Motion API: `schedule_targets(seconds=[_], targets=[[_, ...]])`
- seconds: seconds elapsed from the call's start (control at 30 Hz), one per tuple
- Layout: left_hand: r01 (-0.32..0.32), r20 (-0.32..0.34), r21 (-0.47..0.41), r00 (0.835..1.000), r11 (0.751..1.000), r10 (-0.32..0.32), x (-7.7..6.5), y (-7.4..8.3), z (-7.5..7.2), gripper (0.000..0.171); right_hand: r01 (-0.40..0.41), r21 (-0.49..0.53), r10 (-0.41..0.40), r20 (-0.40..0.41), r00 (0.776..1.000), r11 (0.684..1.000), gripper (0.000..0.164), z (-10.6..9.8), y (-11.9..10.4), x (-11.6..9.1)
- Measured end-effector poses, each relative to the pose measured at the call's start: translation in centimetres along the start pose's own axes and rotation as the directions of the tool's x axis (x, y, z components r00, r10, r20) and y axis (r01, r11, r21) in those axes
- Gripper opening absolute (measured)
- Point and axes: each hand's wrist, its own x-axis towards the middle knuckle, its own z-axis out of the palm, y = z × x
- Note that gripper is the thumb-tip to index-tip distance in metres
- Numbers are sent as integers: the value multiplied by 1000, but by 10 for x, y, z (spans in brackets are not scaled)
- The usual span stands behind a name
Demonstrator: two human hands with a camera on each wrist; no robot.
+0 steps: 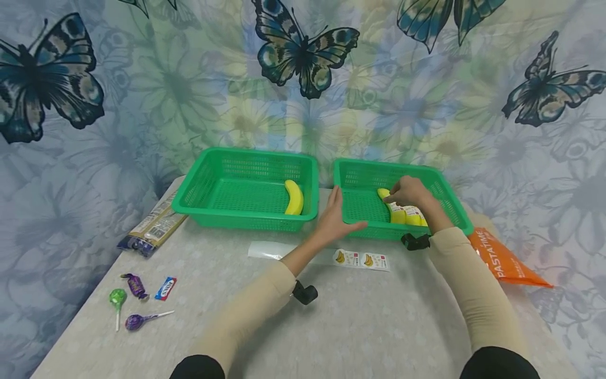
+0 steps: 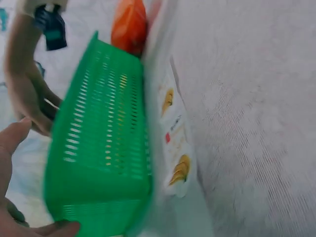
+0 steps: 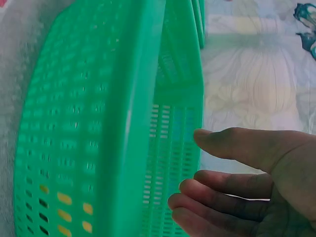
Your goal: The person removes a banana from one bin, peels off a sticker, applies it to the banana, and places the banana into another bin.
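Note:
Over the right green basket (image 1: 364, 230) reaches my right hand (image 1: 411, 191), just above several yellow toy bananas (image 1: 397, 215), some bearing white labels. In the right wrist view its fingers (image 3: 217, 197) are loosely bent and hold nothing. My left hand (image 1: 333, 221) stands at that basket's near left corner with thumb and fingers spread; whether it touches the rim I cannot tell. Another banana (image 1: 294, 198) lies in the left green basket (image 1: 236, 220). On the table in front, a strip of banana stickers (image 1: 361, 259) lies on its backing, partly behind my left wrist.
An orange pasta bag (image 1: 506, 260) lies right of the right basket. By the left basket sits a gold and dark packet (image 1: 158, 226). At the table's left are a green lollipop (image 1: 118, 298), a purple lollipop (image 1: 137, 321), a purple candy (image 1: 135, 286) and a small blue-red candy (image 1: 165, 288).

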Motion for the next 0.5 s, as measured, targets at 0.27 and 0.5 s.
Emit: schedule_targets(seconds=[0.27,0.5], targets=[[-134,-5,118,991,984,136,-42,1,-64,112,55,-21,-56,-30,998,998,50,10,-19,-8],[-219,-108,140,966,965,235,-64,-38,-144,103,95,-54,-98,-49,994,994,48,17,-40,-15]])
